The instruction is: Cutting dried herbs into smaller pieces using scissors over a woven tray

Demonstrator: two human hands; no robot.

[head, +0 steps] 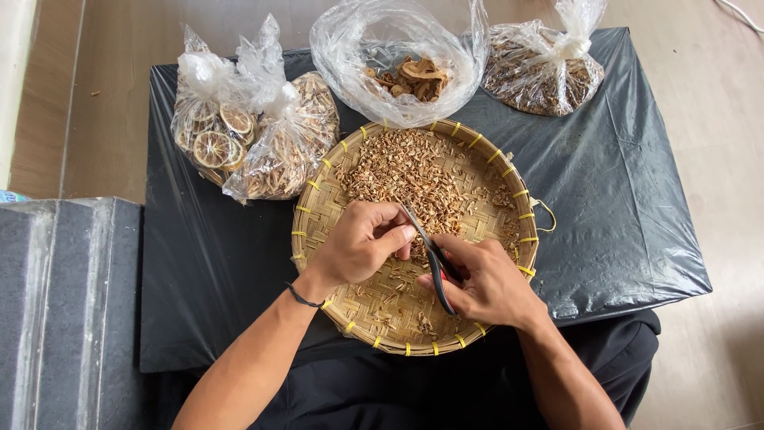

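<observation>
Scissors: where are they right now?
In the head view the scissors sit just right of centre over the round woven tray, gripped by the right hand, with the blades pointing up-left toward the left hand's fingers.

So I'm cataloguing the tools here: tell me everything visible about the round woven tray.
The round woven tray looks like pale bamboo, its rim bound with yellow ties. It lies flat on black plastic sheeting, holding a heap of small tan cut pieces. Both hands work above it, the right hand holding scissors. An open clear bag overlaps its far edge.
</observation>
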